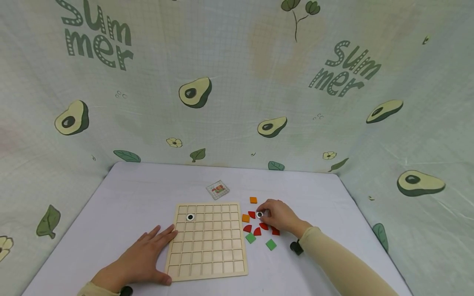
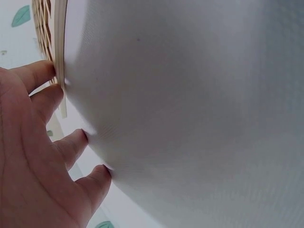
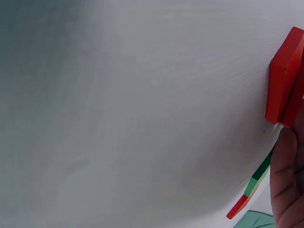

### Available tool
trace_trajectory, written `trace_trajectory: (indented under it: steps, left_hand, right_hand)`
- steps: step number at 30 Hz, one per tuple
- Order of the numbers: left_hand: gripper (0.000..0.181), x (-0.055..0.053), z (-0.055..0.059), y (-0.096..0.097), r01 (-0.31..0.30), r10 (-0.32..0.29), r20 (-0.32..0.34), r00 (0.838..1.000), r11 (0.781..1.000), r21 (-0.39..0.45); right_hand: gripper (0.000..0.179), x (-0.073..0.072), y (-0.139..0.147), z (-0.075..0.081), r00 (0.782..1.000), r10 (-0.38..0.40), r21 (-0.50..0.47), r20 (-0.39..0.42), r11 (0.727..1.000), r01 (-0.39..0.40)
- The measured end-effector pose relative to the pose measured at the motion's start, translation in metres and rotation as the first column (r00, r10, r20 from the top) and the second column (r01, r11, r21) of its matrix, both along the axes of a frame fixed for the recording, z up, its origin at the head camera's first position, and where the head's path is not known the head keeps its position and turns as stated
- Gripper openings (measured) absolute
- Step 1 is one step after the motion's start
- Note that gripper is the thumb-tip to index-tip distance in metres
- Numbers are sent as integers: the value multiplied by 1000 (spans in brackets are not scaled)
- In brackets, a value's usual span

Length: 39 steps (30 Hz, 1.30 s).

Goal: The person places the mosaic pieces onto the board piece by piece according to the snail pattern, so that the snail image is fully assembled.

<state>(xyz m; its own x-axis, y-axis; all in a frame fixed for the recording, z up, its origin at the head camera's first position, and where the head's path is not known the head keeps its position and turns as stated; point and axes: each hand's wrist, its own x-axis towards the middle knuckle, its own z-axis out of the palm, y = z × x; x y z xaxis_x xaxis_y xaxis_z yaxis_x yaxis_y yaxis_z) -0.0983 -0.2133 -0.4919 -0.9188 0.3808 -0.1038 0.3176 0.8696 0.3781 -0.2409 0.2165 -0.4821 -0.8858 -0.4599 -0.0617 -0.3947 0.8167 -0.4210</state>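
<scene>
My left hand [image 1: 146,253] lies with fingers spread along the left side of a wooden grid board [image 1: 212,244]. Its thumb is at the lower left corner, and in the left wrist view two fingertips touch the board's edge [image 2: 59,42]. To the right of the board, my right hand [image 1: 281,216] pinches a round white eye piece with a black centre [image 1: 259,214] between thumb and finger. A matching eye piece [image 1: 190,217] sits in a cell near the board's top left. Red quarter-circle pieces [image 1: 247,228] lie around the right hand; the right wrist view hides the pinched piece.
Two orange squares [image 1: 253,200] and two green squares [image 1: 271,244] lie right of the board among several red pieces. Behind the board is a small picture card [image 1: 217,189]. A printed cloth [image 1: 229,53] hangs around the white table [image 1: 148,189].
</scene>
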Motion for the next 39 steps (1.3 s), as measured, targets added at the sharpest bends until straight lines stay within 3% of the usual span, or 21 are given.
trace_trajectory:
  steps: [19, 26, 39]
  left_hand:
    - [129, 0, 1, 2, -3, 3, -2, 1000, 1000, -11]
    - [129, 0, 2, 2, 4, -5, -15, 1000, 1000, -20]
    - [129, -1, 5, 2, 15, -16, -16, 1000, 1000, -16]
  right_hand:
    - [25, 8, 10, 3, 999, -49, -18, -20, 999, 49]
    - [26, 12, 16, 1, 997, -45, -25, -61, 999, 43]
    - [26, 15, 20, 4, 998, -37, -28, -58, 999, 36]
